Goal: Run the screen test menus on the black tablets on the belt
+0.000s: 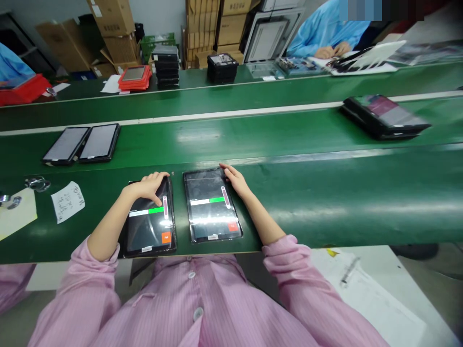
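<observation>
Two tablets lie flat, side by side, near the front edge of the green bench. My left hand (150, 186) rests open over the top of the left tablet (146, 229), with its thumb spread over the screen and its fingers at the upper right corner. At the upper right corner of the right tablet (206, 188) my right hand (235, 179) touches the edge, fingers stretched out. Both screens are dark, with a white and green bar, an upright pinkish slider and an orange square at the lower right.
Two more tablets (99, 141) lie on the middle strip at left, and a stack of tablets (388, 115) sits at right. A handwritten note (68, 202) lies left of me. Across the bench are stacked black devices (166, 67), red-cased devices (135, 78) and a co-worker's hands (333, 50).
</observation>
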{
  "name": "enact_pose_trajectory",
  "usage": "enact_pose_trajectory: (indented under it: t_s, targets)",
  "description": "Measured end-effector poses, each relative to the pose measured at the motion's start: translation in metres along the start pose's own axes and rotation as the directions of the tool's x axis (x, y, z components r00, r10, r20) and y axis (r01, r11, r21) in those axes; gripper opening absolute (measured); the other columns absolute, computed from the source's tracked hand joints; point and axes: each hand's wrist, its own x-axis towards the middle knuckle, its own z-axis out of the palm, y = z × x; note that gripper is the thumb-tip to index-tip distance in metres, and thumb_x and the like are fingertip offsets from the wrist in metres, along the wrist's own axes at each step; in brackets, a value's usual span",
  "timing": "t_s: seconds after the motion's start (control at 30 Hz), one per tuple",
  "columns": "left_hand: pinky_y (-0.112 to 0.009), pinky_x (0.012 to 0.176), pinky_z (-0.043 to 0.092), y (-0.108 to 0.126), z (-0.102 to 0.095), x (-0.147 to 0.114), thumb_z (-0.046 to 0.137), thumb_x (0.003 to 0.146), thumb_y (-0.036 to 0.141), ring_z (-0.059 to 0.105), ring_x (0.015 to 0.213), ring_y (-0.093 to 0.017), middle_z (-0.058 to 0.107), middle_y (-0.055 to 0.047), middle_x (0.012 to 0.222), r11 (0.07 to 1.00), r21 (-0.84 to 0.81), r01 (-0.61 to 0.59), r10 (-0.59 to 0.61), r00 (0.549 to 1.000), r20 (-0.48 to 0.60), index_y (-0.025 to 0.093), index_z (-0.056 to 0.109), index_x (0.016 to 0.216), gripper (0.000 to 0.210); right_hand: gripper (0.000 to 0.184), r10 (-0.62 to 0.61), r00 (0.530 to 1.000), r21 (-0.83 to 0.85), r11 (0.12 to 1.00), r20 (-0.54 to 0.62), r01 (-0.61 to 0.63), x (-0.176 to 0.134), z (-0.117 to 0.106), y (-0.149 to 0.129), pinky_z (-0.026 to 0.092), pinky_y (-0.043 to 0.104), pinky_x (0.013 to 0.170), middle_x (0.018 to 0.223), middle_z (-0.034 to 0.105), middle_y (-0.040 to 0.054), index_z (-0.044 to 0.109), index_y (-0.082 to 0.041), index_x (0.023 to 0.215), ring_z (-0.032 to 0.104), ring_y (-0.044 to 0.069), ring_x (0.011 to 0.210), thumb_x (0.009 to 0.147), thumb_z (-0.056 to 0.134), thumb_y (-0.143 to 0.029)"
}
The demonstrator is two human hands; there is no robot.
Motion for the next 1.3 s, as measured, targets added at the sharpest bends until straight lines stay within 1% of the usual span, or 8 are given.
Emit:
enact_pose_trajectory:
  t_s: [0.07, 0.13, 0.33, 0.57, 0.73, 0.97, 1.1, 1.3]
  targets:
    - [-0.051, 0.113, 0.030, 0.001, 0.000, 0.000, 0.085, 0.056, 0.041, 0.034, 0.142, -0.040, 0.035, -0.020, 0.151, 1.000, 0.000, 0.011, -0.011, 1.000, -0.006, 0.023, 0.015, 0.152, 0.120, 0.049, -0.081, 0.995, -0.109, 0.991, -0.056, 0.075, 0.008, 0.009, -0.003, 0.047, 0.047, 0.102, 0.123, 0.071, 0.0044, 0.071, -0.028, 0.113, 0.062, 0.028, 0.114, 0.091, 0.044, -0.063]
    - [-0.051, 0.113, 0.031, 0.003, 0.000, 0.001, 0.085, 0.057, 0.043, 0.034, 0.142, -0.041, 0.035, -0.022, 0.152, 0.999, 0.023, 0.022, -0.022, 1.000, 0.002, 0.021, 0.014, 0.153, 0.122, 0.053, -0.158, 0.984, -0.181, 0.973, -0.084, 0.141, 0.010, 0.015, -0.004, 0.042, 0.049, 0.107, 0.118, 0.072, 0.0050, 0.073, -0.028, 0.107, 0.061, 0.029, 0.116, 0.093, 0.039, -0.065]
    - [-0.047, 0.110, 0.036, 0.007, -0.002, 0.001, 0.084, 0.057, 0.044, 0.041, 0.137, -0.041, 0.041, -0.022, 0.145, 0.993, 0.118, 0.032, -0.033, 0.999, 0.013, 0.017, 0.018, 0.154, 0.120, 0.061, -0.229, 0.972, -0.175, 0.961, -0.062, 0.215, 0.001, 0.016, -0.007, 0.045, 0.042, 0.104, 0.111, 0.074, 0.0047, 0.072, -0.027, 0.100, 0.064, 0.027, 0.110, 0.095, 0.030, -0.071]
    - [-0.049, 0.108, 0.037, 0.008, 0.000, 0.000, 0.083, 0.059, 0.050, 0.041, 0.136, -0.042, 0.042, -0.022, 0.145, 0.989, 0.144, 0.020, -0.021, 1.000, 0.003, 0.015, 0.020, 0.154, 0.119, 0.063, -0.257, 0.966, -0.195, 0.949, -0.018, 0.249, -0.002, 0.017, -0.012, 0.047, 0.040, 0.100, 0.109, 0.074, 0.0054, 0.072, -0.026, 0.099, 0.066, 0.027, 0.107, 0.094, 0.030, -0.072]
    - [-0.048, 0.106, 0.038, 0.009, 0.002, -0.002, 0.084, 0.059, 0.052, 0.043, 0.133, -0.041, 0.043, -0.021, 0.144, 0.990, 0.144, 0.007, -0.007, 1.000, -0.003, 0.018, 0.023, 0.152, 0.116, 0.061, -0.239, 0.971, -0.208, 0.950, -0.011, 0.231, -0.002, 0.017, -0.010, 0.046, 0.040, 0.099, 0.109, 0.075, 0.0048, 0.073, -0.026, 0.098, 0.066, 0.027, 0.107, 0.094, 0.032, -0.072]
    - [-0.049, 0.105, 0.038, 0.020, 0.007, -0.002, 0.084, 0.058, 0.051, 0.046, 0.130, -0.040, 0.045, -0.021, 0.142, 0.989, 0.147, -0.003, 0.003, 1.000, -0.002, 0.016, 0.024, 0.152, 0.116, 0.058, -0.232, 0.973, -0.208, 0.952, -0.010, 0.225, -0.002, 0.017, -0.008, 0.047, 0.040, 0.098, 0.108, 0.075, 0.0049, 0.074, -0.025, 0.099, 0.066, 0.027, 0.106, 0.095, 0.034, -0.068]
    - [-0.048, 0.106, 0.037, 0.023, 0.008, -0.004, 0.083, 0.059, 0.053, 0.044, 0.132, -0.041, 0.045, -0.020, 0.143, 0.991, 0.131, -0.006, 0.006, 1.000, -0.002, 0.019, 0.022, 0.153, 0.118, 0.058, -0.229, 0.973, -0.202, 0.954, -0.016, 0.221, -0.001, 0.017, -0.007, 0.047, 0.040, 0.098, 0.108, 0.075, 0.0048, 0.074, -0.025, 0.099, 0.066, 0.027, 0.106, 0.095, 0.034, -0.068]
    - [-0.048, 0.108, 0.036, 0.019, 0.010, -0.005, 0.083, 0.061, 0.052, 0.044, 0.134, -0.039, 0.046, -0.018, 0.143, 0.994, 0.113, -0.003, 0.006, 1.000, -0.023, 0.022, 0.023, 0.154, 0.115, 0.057, -0.228, 0.973, -0.182, 0.958, -0.026, 0.219, -0.001, 0.018, -0.005, 0.047, 0.039, 0.099, 0.108, 0.076, 0.0049, 0.075, -0.025, 0.098, 0.066, 0.027, 0.106, 0.096, 0.035, -0.066]
